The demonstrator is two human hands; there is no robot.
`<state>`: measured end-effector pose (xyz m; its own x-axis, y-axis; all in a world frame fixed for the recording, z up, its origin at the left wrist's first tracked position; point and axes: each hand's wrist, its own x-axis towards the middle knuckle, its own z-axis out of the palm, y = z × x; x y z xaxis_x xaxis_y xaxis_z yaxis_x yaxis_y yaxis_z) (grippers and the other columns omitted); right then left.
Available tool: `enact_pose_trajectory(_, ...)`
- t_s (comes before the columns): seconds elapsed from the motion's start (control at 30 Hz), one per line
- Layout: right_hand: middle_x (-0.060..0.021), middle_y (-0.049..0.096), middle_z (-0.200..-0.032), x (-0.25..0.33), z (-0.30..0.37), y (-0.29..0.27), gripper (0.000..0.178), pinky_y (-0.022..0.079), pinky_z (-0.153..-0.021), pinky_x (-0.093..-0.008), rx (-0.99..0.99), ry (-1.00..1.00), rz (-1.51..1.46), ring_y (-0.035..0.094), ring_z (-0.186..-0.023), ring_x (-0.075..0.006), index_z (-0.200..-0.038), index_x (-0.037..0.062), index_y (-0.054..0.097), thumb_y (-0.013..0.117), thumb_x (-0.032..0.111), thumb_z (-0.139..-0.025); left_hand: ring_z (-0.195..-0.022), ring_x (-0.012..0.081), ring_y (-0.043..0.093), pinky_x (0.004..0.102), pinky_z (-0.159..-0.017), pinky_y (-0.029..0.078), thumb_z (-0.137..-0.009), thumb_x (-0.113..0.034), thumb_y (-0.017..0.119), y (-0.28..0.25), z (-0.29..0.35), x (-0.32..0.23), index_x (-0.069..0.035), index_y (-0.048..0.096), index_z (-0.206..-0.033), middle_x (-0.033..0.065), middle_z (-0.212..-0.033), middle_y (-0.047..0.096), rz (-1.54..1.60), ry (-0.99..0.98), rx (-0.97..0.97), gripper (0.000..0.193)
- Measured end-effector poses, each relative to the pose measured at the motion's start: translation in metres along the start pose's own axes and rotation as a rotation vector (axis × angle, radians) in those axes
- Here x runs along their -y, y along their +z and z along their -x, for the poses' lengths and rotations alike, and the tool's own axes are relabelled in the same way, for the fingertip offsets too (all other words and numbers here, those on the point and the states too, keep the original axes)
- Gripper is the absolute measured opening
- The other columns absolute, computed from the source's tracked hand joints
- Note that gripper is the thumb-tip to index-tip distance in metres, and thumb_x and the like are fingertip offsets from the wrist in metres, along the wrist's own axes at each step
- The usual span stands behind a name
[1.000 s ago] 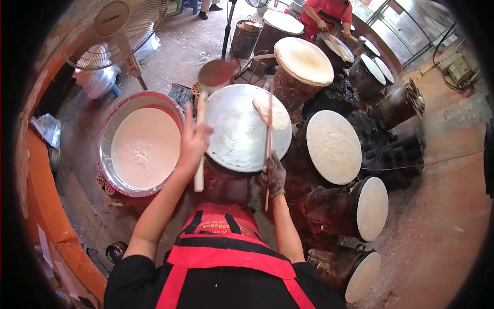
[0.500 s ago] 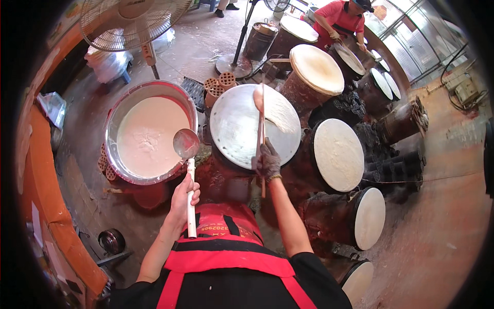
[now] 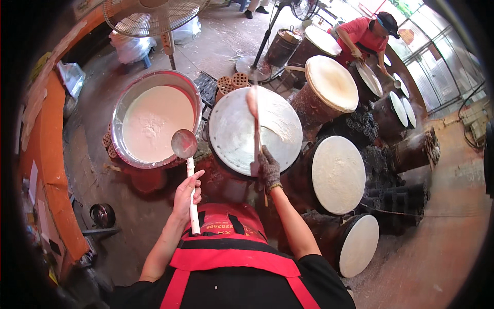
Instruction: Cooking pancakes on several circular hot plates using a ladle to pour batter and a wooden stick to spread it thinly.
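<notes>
My bare left hand [image 3: 186, 196] is closed round the white handle of a ladle [image 3: 184, 144], its index finger stretched out. The metal bowl hangs beside the near right rim of a large basin [image 3: 117, 126] of pale batter [image 3: 157, 123]. My right hand [image 3: 269, 169], in a grey glove, grips a long wooden spreader [image 3: 257, 129]. That stick lies lengthwise across a round metal griddle [image 3: 229, 131] in front of me. A thin smear of batter [image 3: 278, 121] covers part of the griddle's right side; the left side shows bare metal.
Several drum stoves with round pale tops, such as the nearest one [image 3: 338, 175], stand on the right. Black cylindrical briquettes [image 3: 396, 201] are stacked behind them. A co-worker [image 3: 355, 36] bends over griddles at far right. A standing fan [image 3: 154, 18] rises beyond the basin.
The head view has shifted a little. Across the griddle the spreader has moved slightly left, and the batter smear looks wider. My left index finger has straightened off the ladle handle.
</notes>
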<state>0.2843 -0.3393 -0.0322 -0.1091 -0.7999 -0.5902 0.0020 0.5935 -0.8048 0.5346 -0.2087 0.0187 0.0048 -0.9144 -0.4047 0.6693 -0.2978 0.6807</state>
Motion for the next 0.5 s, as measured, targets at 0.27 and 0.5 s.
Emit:
enact_pose_trajectory(0.27,-0.0066,0.062,-0.097,-0.022,-0.032,-0.120,0.040,0.046,-0.068,-0.0211,-0.048,-0.277,0.110,0.055,-0.079,-0.0094,-0.122,0.0042,0.052,0.058,0.020,-0.085,-0.051,0.0022,0.036,0.0148,-0.038,0.030,-0.090,-0.018,0.053,0.022,0.017,0.049,-0.001,0.055,-0.101,-0.0021,-0.073,0.044,0.197,-0.041,-0.111,0.020)
enact_pose_trajectory(0.5,-0.0070,0.062,-0.105,0.025,-0.055,-0.082,0.045,0.041,-0.080,-0.0231,0.321,-0.245,0.365,0.051,-0.086,-0.0091,-0.124,0.0077,0.051,0.061,0.023,-0.083,-0.051,0.0040,0.033,0.0145,-0.038,0.029,-0.092,-0.031,0.049,0.044,0.033,0.085,-0.008,0.041,-0.070,0.0003,-0.071,0.038,0.492,-0.009,-0.234,0.033)
